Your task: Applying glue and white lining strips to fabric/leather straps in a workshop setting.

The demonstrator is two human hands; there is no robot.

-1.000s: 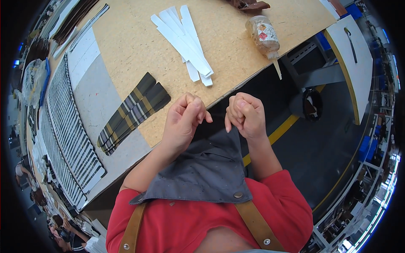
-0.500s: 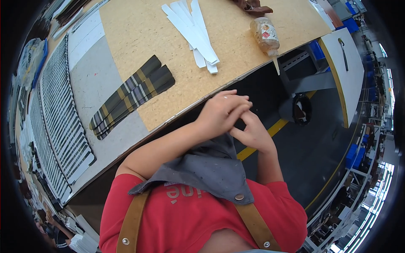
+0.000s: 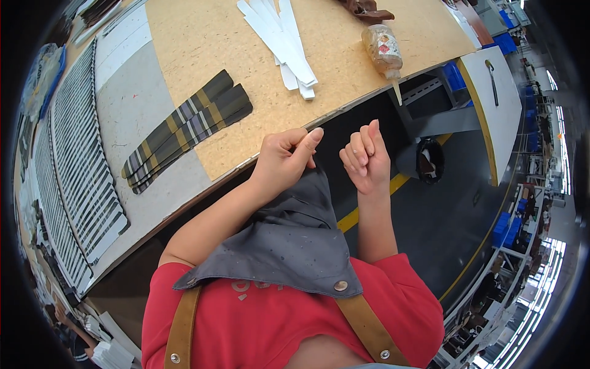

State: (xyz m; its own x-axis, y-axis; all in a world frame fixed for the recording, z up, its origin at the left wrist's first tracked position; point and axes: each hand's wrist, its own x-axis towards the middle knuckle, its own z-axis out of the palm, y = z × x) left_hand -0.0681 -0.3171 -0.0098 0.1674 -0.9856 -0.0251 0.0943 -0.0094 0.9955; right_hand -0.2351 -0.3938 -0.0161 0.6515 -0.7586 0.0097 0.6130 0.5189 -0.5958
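My left hand is curled into a loose fist by the table's front edge, thumb over the fingers; nothing shows in it. Just below it lies the grey apron. To its right and apart from it, my right hand is raised, fingers bent toward the palm and thumb up, with no object in it. On the tabletop left of my hands rests a small fanned stack of plaid fabric strips. White strips lie in an overlapping pile farther back. A clear squeeze bottle lies near the edge, its nozzle sticking out past it.
Long racks of dark-and-white striped pieces cover the table's left end. Brown material lies at the back. Right of the table are a dark bin on the floor and a white panel with a tool on it. Shelving with blue boxes stands farther right.
My hands were together, fingers touching; now they have come apart. The left moved left and curled up, while the right turned upward with its fingers bent. The things on the table stayed in place.
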